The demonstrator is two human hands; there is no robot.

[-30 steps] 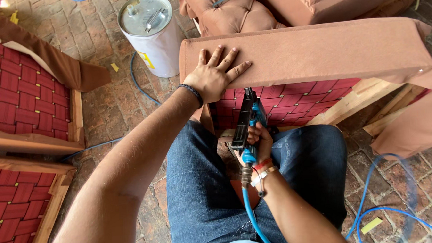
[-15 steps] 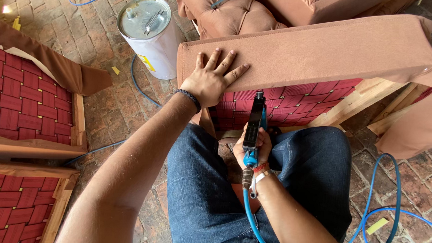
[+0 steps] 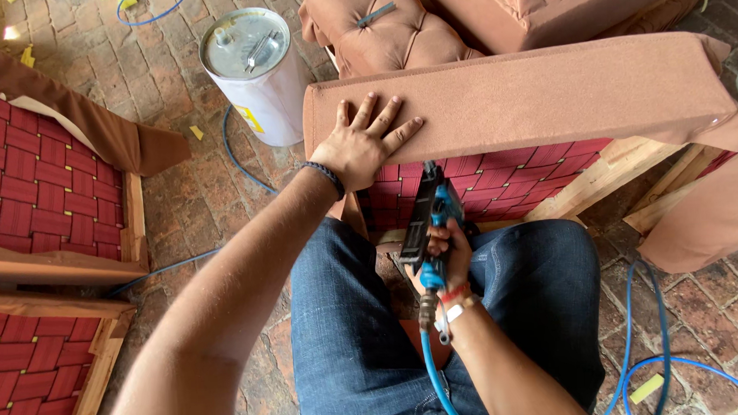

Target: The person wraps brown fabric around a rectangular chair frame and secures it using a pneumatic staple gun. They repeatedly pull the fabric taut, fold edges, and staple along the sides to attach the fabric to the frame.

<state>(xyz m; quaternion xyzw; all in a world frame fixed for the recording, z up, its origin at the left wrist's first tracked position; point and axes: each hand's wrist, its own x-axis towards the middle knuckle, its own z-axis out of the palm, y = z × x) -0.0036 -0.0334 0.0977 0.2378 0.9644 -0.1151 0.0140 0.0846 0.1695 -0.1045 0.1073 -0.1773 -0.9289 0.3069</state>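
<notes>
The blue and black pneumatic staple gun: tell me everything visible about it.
The blue and black pneumatic staple gun has a long black body with blue parts, metal and plastic by the look. The right hand grips its handle above the person's lap, nose pointing up towards the red webbing under the brown fabric-covered panel. A blue air hose joins the handle's base through a metal fitting. Whether the nose touches is unclear.

Stapler [image 3: 430,221] now up higher than second ago, nose almost at bottom edge of brown padded piece [image 3: 530,92]. Right hand [image 3: 444,258] comes up with it, away from lap. Tool stands straighter, less tilted. Left hand [image 3: 365,145] slides bit left on brown cloth, fingers spread wider.
</notes>
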